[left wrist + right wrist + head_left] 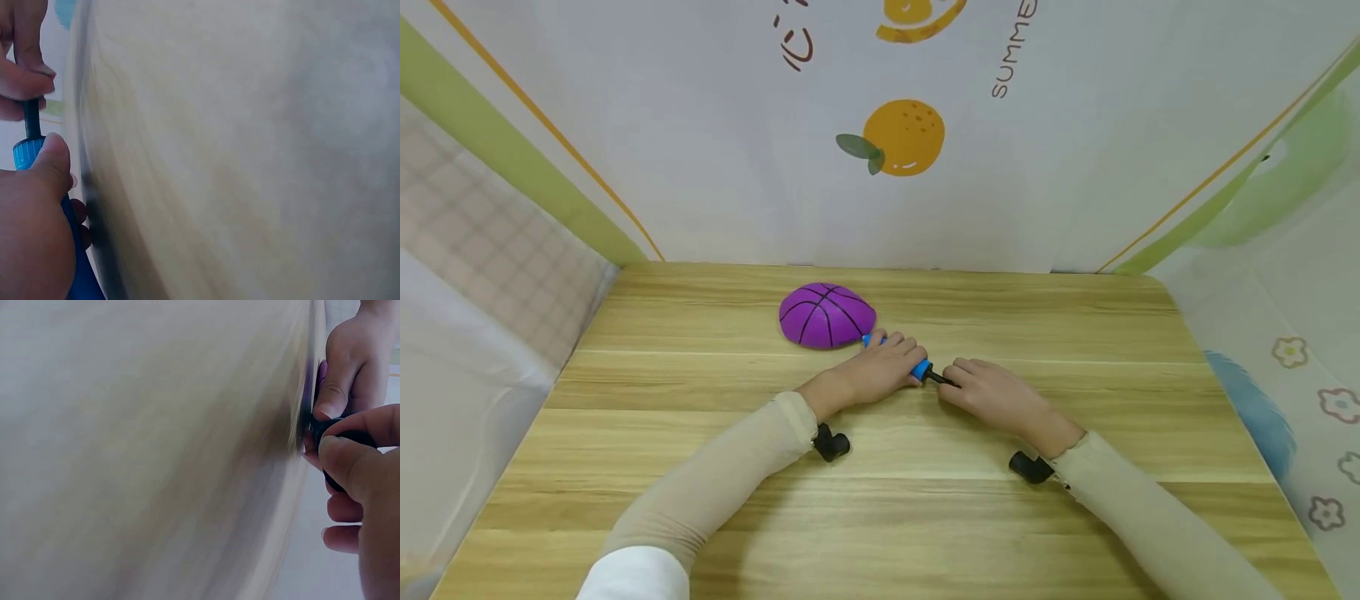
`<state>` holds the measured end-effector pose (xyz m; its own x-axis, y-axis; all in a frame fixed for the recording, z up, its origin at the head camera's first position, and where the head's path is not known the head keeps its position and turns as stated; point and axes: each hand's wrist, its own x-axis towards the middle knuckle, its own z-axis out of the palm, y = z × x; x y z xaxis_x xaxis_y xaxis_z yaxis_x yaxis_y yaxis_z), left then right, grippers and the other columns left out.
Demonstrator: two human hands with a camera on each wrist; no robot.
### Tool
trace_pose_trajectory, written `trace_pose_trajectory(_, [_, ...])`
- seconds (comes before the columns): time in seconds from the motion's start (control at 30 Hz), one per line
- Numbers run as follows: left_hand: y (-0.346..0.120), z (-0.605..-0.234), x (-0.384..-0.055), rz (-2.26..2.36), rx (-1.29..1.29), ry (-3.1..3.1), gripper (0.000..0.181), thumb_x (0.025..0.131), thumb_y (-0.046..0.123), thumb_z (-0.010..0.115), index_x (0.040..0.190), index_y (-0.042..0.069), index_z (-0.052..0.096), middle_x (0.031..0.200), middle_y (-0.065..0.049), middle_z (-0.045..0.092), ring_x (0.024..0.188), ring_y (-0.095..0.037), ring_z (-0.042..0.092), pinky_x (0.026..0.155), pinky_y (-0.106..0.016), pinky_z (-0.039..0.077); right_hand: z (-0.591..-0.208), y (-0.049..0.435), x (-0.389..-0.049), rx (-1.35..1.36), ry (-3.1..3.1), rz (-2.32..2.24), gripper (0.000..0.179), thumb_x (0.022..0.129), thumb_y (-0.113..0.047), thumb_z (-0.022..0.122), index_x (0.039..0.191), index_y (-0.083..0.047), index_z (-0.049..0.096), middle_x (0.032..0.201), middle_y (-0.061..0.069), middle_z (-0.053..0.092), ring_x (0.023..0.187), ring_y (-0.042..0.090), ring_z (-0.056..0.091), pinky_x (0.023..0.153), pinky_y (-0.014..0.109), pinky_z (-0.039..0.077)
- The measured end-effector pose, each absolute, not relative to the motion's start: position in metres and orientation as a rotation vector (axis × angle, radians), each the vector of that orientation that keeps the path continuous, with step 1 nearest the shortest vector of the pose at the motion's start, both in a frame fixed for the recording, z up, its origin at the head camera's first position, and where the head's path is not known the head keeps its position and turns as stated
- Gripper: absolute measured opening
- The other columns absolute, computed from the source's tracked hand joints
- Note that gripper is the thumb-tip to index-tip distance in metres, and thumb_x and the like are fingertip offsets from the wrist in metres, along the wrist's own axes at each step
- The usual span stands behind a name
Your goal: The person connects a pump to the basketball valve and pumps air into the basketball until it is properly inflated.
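A purple basketball with black lines, sagging and partly flat, lies toward the back of the table. From its right side a blue hand pump slants toward the right. My left hand grips the pump's blue barrel, with the thumb near its ribbed cap in the left wrist view. A short length of black rod shows between the two hands. My right hand holds the black handle at the rod's end, mostly covered by the fingers.
The wood-grain table spans the work area. White printed cloth hangs behind its far edge, and more cloth hangs at both sides. Black wrist cameras sit under both forearms, close over the tabletop.
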<state>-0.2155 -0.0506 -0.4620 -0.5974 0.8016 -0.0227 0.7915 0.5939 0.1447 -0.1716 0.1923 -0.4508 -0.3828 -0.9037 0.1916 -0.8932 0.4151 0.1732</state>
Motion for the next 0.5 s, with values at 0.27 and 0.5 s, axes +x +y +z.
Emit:
trace_pose_trajectory(0.27, [-0.0475,-0.4587,-0.2151,0.182,1.361,2.718,0.035,0.106,0.044,0.049,0.127,0.016,0.053,0.112,0.002,0.053,0.108,-0.019,0.047,0.1,-0.045,0.035,-0.4548,0.1876,-0.1787,1.575,-2.392,0.022,0.003,0.097,-0.007,0.066,0.1,-0.007,0.066,0.097,0.005,0.062,0.084,0.018,0.056,0.073,0.031,0.052])
trace_pose_trajectory(0.5, [-0.0502,-0.4594,-0.218,0.221,1.343,2.697,0.035,0.105,0.045,0.049,0.127,0.018,0.054,0.11,0.004,0.053,0.105,-0.017,0.048,0.101,-0.047,0.036,-0.4544,0.1894,-0.1773,1.555,-2.403,0.083,0.009,0.092,-0.004,0.069,0.099,-0.007,0.065,0.099,0.006,0.063,0.087,0.02,0.058,0.076,0.032,0.054])
